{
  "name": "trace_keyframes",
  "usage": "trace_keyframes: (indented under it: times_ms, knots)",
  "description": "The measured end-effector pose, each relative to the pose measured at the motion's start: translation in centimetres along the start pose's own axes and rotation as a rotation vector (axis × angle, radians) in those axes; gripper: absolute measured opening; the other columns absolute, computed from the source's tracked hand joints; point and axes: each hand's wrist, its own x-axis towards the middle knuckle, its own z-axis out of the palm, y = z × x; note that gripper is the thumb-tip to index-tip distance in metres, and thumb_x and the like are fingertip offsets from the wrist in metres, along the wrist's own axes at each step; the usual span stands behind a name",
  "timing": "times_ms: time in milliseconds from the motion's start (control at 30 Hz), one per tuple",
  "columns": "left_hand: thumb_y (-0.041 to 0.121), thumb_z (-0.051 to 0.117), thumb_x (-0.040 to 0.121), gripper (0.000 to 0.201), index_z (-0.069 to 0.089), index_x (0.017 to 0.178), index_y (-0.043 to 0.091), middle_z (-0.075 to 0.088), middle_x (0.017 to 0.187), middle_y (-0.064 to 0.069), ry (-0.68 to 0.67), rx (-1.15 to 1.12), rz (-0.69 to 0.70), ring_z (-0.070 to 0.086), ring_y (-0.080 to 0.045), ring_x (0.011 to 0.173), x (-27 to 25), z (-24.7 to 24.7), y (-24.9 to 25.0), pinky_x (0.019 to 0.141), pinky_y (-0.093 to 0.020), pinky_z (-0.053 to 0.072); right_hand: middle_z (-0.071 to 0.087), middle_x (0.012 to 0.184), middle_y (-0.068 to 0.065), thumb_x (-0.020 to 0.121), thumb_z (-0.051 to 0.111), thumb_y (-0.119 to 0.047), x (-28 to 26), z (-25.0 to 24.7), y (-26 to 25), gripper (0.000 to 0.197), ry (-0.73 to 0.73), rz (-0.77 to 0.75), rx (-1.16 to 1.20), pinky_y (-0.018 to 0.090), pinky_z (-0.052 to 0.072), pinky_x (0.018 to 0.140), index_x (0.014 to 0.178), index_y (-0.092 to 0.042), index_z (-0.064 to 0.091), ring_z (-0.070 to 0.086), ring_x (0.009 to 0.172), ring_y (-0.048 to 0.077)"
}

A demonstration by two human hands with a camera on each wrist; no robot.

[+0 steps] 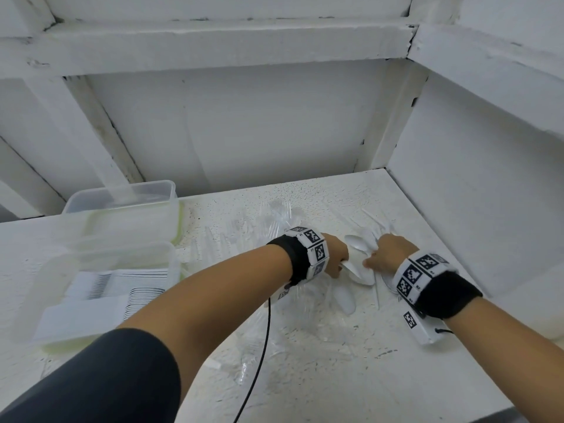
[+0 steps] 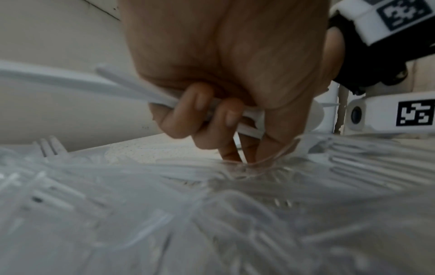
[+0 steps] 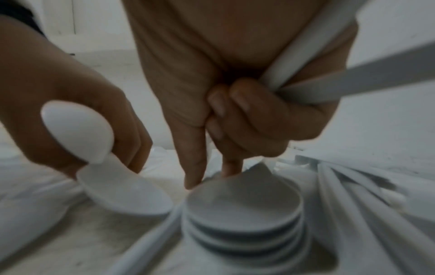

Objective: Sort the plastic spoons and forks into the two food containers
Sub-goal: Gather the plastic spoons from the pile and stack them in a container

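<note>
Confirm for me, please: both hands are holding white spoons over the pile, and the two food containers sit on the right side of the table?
Not quite: the head view shows the food containers on the left side; the rest holds.

Table (image 1: 351, 377): white, matt, rough and pitted with a speckled, flaking coat; the walls (image 1: 274, 123) behind are matt white paint, cracked at the joints. White spoons (image 3: 242, 210): opaque plastic, smooth with a soft sheen, while the forks (image 2: 353, 163) strewn over the table are clear, glossy plastic that nearly vanishes against it. Food containers (image 1: 128, 196): translucent, frosted smooth plastic, one with a pale green rim; wrist bands (image 1: 448, 296) are black matt cloth carrying hard white plastic blocks printed with black markers, and the cable (image 1: 262, 346) is black and smooth.
</note>
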Motion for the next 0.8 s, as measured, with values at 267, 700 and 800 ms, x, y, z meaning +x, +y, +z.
trace_keyframes:
  times_ms: [267,700,800]
  knots:
    - [0.029,0.052,0.093,0.020,0.060,0.101,0.013,0.039,0.065,0.008,0.062,-0.030,-0.001,0.047,-0.016,0.079,-0.6,0.9,-0.6,0.050,-0.017,0.027,0.047,0.066,0.001,0.085,0.063,-0.023,0.1,-0.5,-0.1,0.030,-0.079,-0.078,0.175,0.021,0.031,0.050,0.065,-0.013,0.042,0.050,0.069,0.019]
    - [0.033,0.051,0.091,0.025,0.059,0.086,0.010,0.051,0.071,0.001,0.016,0.020,-0.008,0.050,-0.018,0.069,-0.9,1.3,-0.1,0.048,-0.021,0.032,0.054,0.062,0.003,0.085,0.061,-0.014,-1.3,-1.4,0.4,0.022,-0.061,-0.080,0.531,0.016,0.027,0.032,0.067,-0.010,0.051,0.035,0.043,0.012]
    - [0.034,0.051,0.091,0.031,0.065,0.098,0.007,0.063,0.102,-0.004,0.030,0.021,0.004,0.052,-0.018,0.075,-0.8,1.8,-0.3,0.059,-0.024,0.041,0.056,0.069,0.007,0.084,0.062,-0.015,-1.1,-1.2,0.6,0.020,-0.036,-0.074,0.583,0.018,0.027,0.034,0.067,-0.009,0.053,0.035,0.044,0.013]
